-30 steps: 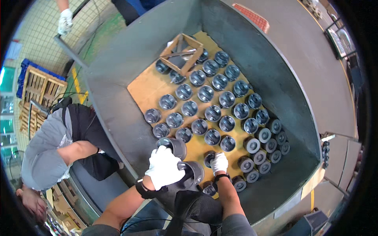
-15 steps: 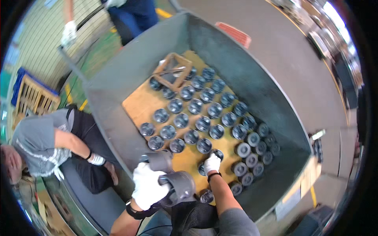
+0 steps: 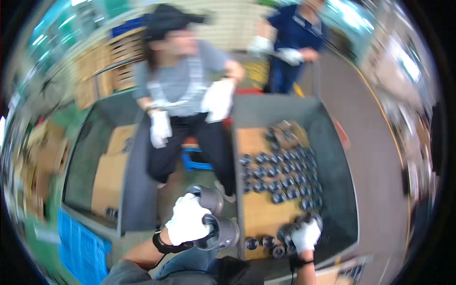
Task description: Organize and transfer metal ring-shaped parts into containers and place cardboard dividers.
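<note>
My gloved left hand [image 3: 187,221] is closed around two dark grey pistons, one farther [image 3: 211,199] and one nearer [image 3: 223,232], held side by side outside the left wall of a grey metal bin [image 3: 241,209]. Inside the bin's near right part, my gloved right hand [image 3: 306,235] grips two dark pistons, one at its left [image 3: 286,232] and one beyond its fingers [image 3: 311,220]; blur and the glove partly hide them. Rows of upright pistons [image 3: 275,171] stand on the tan board [image 3: 266,218] in the bin, with a few near its front edge [image 3: 260,243].
A seated person [image 3: 185,85] in grey with white gloves is across from me, between the bin and another grey bin [image 3: 130,180]. Farther back stands a person in navy [image 3: 292,52]. A blue plastic crate [image 3: 83,249] lies at lower left; a brown cardboard frame [image 3: 287,137] sits among the far pistons.
The view has swung left and up, bringing the seated person and second bin into sight. My right hand has pulled two pistons from their spot on the board. My left keeps its two.
</note>
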Motion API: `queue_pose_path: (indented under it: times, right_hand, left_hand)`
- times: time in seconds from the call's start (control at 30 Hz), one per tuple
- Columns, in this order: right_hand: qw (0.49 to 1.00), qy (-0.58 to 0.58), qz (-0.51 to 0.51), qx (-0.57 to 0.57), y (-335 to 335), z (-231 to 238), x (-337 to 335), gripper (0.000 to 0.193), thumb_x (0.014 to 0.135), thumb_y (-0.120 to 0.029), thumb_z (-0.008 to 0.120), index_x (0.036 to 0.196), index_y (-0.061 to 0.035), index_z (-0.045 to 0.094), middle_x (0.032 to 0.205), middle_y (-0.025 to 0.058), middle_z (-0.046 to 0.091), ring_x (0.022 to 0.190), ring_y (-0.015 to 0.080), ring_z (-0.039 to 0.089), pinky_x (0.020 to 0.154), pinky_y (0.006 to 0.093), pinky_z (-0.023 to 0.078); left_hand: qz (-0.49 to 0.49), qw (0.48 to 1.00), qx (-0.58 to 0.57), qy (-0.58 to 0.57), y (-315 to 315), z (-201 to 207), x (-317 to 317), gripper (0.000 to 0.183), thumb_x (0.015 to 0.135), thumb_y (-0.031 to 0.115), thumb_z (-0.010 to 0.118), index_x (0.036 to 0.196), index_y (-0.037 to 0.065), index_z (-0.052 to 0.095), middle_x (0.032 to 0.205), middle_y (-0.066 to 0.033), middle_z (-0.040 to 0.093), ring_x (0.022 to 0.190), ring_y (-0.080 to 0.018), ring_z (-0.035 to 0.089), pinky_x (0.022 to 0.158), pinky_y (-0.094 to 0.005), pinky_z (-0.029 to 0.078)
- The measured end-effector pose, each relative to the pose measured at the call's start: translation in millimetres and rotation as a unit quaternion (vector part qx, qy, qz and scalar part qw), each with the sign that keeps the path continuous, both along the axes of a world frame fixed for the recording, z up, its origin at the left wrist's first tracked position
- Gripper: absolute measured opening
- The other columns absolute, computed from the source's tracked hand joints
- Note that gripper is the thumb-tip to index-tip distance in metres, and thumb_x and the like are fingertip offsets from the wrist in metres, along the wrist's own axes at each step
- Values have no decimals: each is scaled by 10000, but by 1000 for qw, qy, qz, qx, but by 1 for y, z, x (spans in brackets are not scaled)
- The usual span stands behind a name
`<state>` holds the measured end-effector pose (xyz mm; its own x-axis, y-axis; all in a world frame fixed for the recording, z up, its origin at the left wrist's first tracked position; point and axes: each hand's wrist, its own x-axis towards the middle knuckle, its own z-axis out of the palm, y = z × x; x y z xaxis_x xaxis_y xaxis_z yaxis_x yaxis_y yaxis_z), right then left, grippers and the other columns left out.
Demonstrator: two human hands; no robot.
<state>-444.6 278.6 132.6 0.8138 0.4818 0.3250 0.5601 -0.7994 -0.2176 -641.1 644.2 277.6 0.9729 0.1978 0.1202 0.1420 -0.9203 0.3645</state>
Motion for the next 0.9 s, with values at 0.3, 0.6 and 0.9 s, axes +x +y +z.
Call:
queue_pose_path:
  times: [0.3, 0.6, 0.9]
  right_hand:
    - [978, 72, 20, -193, 7, 227, -194, 452, 809, -151, 644, 1211, 42, 567, 1100, 244, 651, 1031, 396, 624, 910, 434, 496]
    - [972, 31, 208, -109, 148, 226, -291, 113, 612, -44, 631, 713, 3, 655, 1276, 318, 506, 1130, 487, 485, 944, 477, 419]
    - [944, 5, 309, -120, 436, 225, -425, 182, 557, -13, 674, 736, -39, 695, 1148, 343, 564, 909, 484, 559, 767, 506, 458]
  left_hand:
    - [352, 934, 47, 43, 9, 82, -354, 261, 599, 364, 643, 557, 107, 650, 525, -136, 557, 504, -346, 564, 501, -440, 466]
    - [506, 849, 131, 80, 116, 113, -546, 192, 615, 277, 652, 557, 96, 671, 550, -125, 612, 554, -357, 597, 625, -420, 527]
    - [446, 882, 141, 55, 428, 27, -615, 172, 694, 264, 618, 618, 125, 686, 632, -145, 646, 604, -375, 620, 598, -451, 529]
